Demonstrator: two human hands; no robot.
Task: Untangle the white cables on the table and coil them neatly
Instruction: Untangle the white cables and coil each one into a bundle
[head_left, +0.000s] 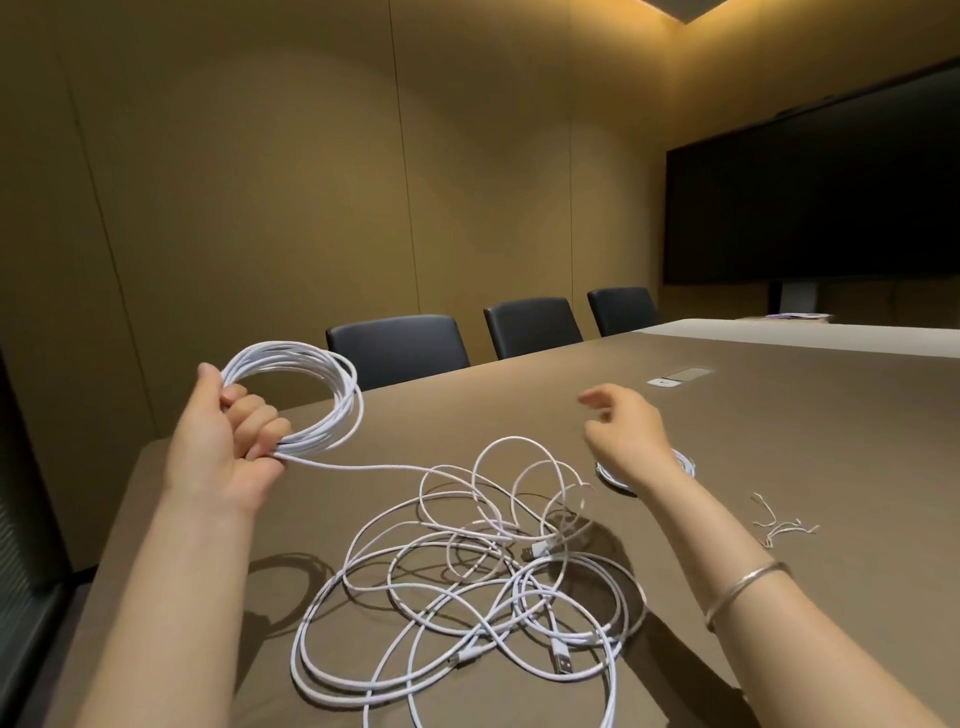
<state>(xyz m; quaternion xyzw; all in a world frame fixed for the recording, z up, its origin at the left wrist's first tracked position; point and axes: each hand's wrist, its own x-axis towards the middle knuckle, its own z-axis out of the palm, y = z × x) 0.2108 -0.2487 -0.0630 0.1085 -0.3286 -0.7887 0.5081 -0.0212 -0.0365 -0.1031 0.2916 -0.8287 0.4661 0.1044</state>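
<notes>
Gripping the coiled cable (317, 395), left hand (228, 441); right hand (626, 434) loose-fingered above tangled cables (467, 587).

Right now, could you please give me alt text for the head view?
A left hand grips a neat white coil above a brown table, its strand trailing into a tangled cable pile. The right hand hovers open, empty.

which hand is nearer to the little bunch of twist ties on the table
Right. The right hand hovers open above the table, up and left of the twist ties. The left hand is far across on the left, holding the coil.
</notes>
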